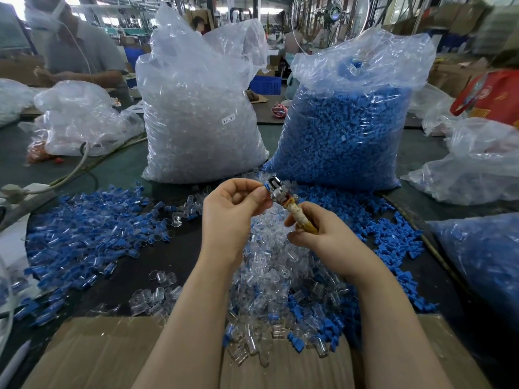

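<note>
Blue cap (265, 187), apparently pinched by the left hand (233, 211), meets the tape-wrapped tool (292, 209) gripped in the right hand (317, 234); clear-parts bag (202, 113) label (228, 119) reads "SJ 017".

A factory floor: a bulging clear plastic sack of transparent moulded parts (202, 122) and a matching sack of blue parts (345, 136) stand toward the dark worktable's (120, 167) far edge, with loose blue plastic parts (84, 234) heaped across it and a round wire-caged fan (334, 15) behind.

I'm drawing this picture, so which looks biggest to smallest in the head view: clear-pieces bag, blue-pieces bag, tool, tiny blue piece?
1. The clear-pieces bag and the blue-pieces bag: too alike to rank.
2. The tool that the right hand grips.
3. The tiny blue piece that the left hand pinches.
</note>
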`<state>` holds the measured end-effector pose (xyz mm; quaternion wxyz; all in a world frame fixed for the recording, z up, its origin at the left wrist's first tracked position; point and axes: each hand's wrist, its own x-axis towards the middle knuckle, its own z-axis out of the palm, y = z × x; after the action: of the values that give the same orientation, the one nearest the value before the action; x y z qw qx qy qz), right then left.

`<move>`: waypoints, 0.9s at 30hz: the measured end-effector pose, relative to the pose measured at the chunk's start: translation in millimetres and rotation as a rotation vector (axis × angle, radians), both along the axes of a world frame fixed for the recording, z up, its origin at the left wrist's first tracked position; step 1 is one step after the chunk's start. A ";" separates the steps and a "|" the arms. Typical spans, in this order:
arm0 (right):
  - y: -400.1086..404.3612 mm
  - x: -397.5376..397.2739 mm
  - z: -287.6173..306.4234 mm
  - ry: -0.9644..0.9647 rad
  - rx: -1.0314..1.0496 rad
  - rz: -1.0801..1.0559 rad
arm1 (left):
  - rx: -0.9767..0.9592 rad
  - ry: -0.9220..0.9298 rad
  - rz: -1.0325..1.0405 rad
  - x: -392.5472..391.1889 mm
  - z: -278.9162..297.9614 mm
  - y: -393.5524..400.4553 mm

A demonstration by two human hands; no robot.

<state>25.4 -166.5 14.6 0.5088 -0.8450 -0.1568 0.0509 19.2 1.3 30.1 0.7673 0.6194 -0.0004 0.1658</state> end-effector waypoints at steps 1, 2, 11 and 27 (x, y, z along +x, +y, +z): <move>0.4 -0.1 0.5 -0.007 -0.007 0.008 | 0.002 0.000 0.000 -0.1 -0.1 0.4; 0.6 -0.4 0.8 -0.018 -0.023 0.014 | 0.002 0.001 0.000 -0.1 0.0 0.6; 4.2 -0.5 -1.0 -0.113 -0.180 -0.044 | -0.028 0.025 -0.010 -3.1 3.9 -1.3; -1.3 5.7 -3.4 -0.106 -0.353 -0.208 | -0.644 0.341 0.196 4.3 -2.0 29.6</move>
<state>31.1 -167.8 11.2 0.3466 -0.9341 -0.0838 -0.0197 23.6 30.9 28.1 0.8923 0.3623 0.2389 0.1244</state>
